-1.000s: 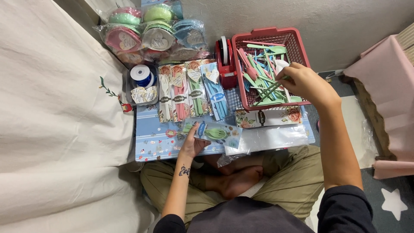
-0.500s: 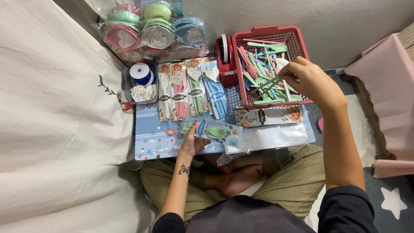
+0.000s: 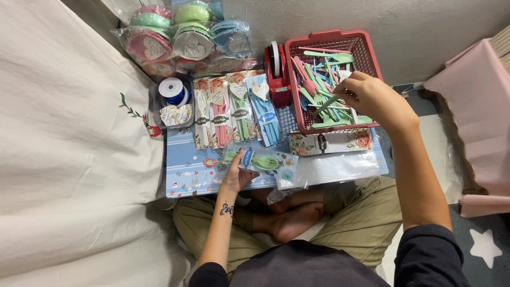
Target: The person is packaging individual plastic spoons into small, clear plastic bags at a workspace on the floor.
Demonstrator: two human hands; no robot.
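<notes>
Dark navy long sleeves pushed up, olive-khaki trousers, bare feet, small butterfly tattoo on left forearm

- Four finished cutlery packs point(image 3: 234, 109) are lying side by side at the middle of the blue patterned mat point(image 3: 188, 178): one white, one pink, one green, one blue.
- One clear pack with green cutlery point(image 3: 263, 162) is lying nearer.
- One red basket point(image 3: 333, 40) is sitting at far right, holding loose plastic cutlery too tangled to count.
- One red tape dispenser point(image 3: 277, 74) is standing just left of the basket.
- One blue ribbon spool point(image 3: 173, 90) is sitting at the left.
- Two hands are showing: left hand point(image 3: 236, 175), right hand point(image 3: 374, 98).
</notes>
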